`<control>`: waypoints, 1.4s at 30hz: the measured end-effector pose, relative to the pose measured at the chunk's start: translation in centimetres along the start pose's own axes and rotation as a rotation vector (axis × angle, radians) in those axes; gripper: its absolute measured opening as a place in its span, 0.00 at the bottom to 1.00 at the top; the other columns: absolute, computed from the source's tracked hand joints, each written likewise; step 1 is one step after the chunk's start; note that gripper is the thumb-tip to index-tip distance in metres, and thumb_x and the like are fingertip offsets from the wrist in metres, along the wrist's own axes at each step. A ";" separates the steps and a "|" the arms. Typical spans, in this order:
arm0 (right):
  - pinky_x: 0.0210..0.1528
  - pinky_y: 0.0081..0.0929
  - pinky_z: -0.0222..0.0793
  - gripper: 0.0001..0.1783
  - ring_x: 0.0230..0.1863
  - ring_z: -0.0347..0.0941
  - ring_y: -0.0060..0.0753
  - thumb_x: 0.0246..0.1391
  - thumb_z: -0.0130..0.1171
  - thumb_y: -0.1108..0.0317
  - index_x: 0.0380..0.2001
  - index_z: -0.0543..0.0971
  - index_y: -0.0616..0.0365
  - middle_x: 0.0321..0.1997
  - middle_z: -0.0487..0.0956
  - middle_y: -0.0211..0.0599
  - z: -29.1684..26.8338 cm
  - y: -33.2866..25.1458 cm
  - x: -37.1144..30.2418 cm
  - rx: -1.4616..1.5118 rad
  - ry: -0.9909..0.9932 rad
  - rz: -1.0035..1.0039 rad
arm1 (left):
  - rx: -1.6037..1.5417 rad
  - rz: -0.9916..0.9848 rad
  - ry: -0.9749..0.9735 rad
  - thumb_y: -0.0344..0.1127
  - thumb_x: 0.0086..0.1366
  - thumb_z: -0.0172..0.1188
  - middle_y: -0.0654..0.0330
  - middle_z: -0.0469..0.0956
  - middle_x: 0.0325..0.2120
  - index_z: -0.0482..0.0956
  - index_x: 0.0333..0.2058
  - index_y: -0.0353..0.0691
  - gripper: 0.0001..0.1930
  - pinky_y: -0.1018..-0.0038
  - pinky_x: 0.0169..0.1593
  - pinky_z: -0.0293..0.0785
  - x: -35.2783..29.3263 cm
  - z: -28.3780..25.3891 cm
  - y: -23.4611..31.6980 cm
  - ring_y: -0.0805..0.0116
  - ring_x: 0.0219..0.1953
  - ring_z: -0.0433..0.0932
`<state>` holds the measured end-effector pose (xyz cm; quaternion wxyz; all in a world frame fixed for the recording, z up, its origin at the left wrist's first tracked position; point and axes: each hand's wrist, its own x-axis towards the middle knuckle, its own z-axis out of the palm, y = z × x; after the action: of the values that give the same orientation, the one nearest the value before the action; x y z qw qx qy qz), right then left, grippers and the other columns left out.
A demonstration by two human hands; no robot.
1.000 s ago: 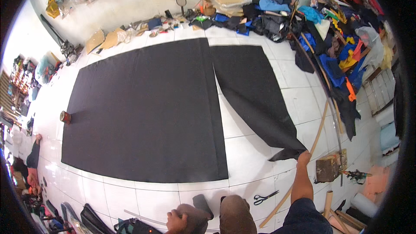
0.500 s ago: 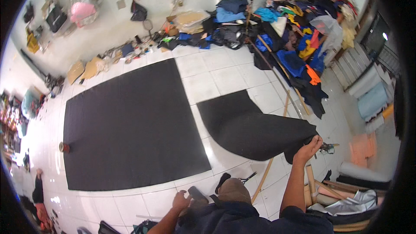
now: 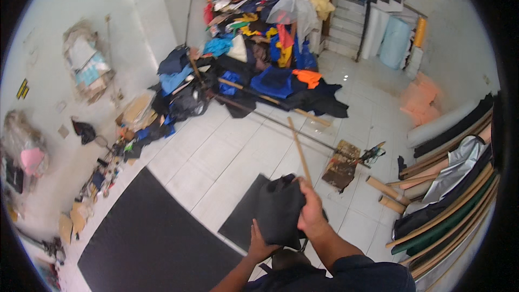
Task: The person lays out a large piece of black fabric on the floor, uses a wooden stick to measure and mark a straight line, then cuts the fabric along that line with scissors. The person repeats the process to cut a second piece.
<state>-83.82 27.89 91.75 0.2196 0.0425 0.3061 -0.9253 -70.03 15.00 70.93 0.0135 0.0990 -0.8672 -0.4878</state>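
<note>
A black cloth piece (image 3: 281, 205) is bunched and folded over in front of me, and part of it trails down toward the floor on the left. My right hand (image 3: 310, 208) is closed on its right edge, thumb up. At its lower left side, my left hand (image 3: 262, 243) grips the cloth; some of the fingers are hidden behind it. A large black cloth sheet (image 3: 157, 238) lies flat on the white tiles to my left.
A heap of coloured cloth scraps (image 3: 270, 48) fills the far side. A long thin pole (image 3: 275, 121), a wooden stick (image 3: 300, 151) and a stained board (image 3: 340, 165) lie ahead. Fabric rolls (image 3: 443, 194) and cardboard tubes (image 3: 386, 192) lie to the right.
The view has turned right. The smaller cloth, previously spread out from my right hand, is now drawn in and folded. My left hand, empty before, has taken hold of it.
</note>
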 end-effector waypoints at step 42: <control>0.48 0.45 0.71 0.49 0.51 0.71 0.42 0.52 0.70 0.65 0.64 0.44 0.42 0.56 0.67 0.46 -6.2 -16.5 65.3 -1.352 0.416 -0.281 | -0.122 0.063 -0.038 0.46 0.65 0.65 0.48 0.70 0.59 0.68 0.64 0.42 0.31 0.58 0.64 0.66 63.2 -27.5 -3.1 0.50 0.61 0.70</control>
<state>-150.04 18.47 81.85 0.0141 0.0327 0.8498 -0.5258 -128.20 -21.48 78.11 0.0181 0.0613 -0.8386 -0.5410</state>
